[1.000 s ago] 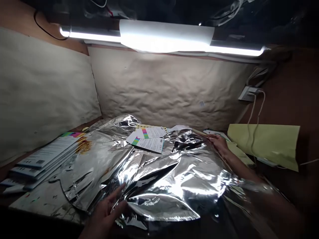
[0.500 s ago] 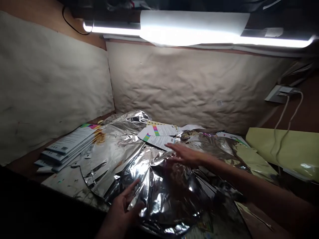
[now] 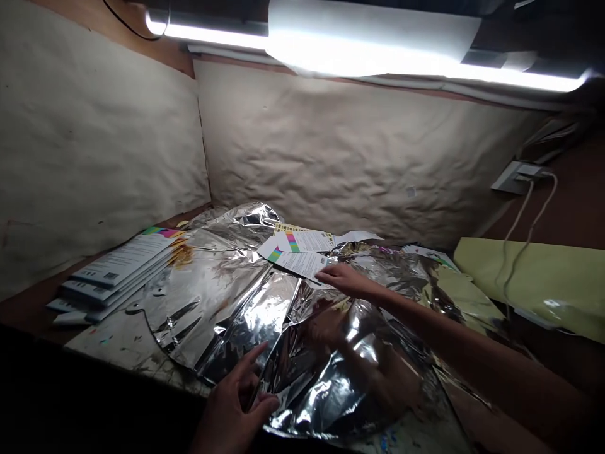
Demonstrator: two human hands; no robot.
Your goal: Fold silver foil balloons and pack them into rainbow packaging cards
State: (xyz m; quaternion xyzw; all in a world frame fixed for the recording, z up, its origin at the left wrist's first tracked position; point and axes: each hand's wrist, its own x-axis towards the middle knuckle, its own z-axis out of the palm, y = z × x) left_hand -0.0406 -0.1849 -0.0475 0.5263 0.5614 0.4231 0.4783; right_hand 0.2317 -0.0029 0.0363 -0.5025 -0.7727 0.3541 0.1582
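A large sheet of shiny silver foil (image 3: pixel 302 359) lies wrinkled over the work surface, its rounded edge toward me. My left hand (image 3: pixel 236 397) is at the near edge of the foil, thumb and forefinger spread apart with nothing between them. My right hand (image 3: pixel 347 280) reaches across the foil to the right end of a white printed card (image 3: pixel 300 263) with a coloured stripe. Its fingers are drawn together on the corner of that card. Another printed card (image 3: pixel 307 241) lies just behind it, overlapping.
A stack of printed cards or packets (image 3: pixel 120 265) stands at the left by the papered wall. Yellow sheeting (image 3: pixel 543 277) is at the right, with white cables (image 3: pixel 520 221) hanging from a wall socket (image 3: pixel 515 176). A bright tube light (image 3: pixel 368 60) spans above.
My right hand has gone from outstretched fingers to fingers drawn together at the card's corner. The near foil has shifted and smoothed. My left hand stays almost in place; the view has tilted slightly.
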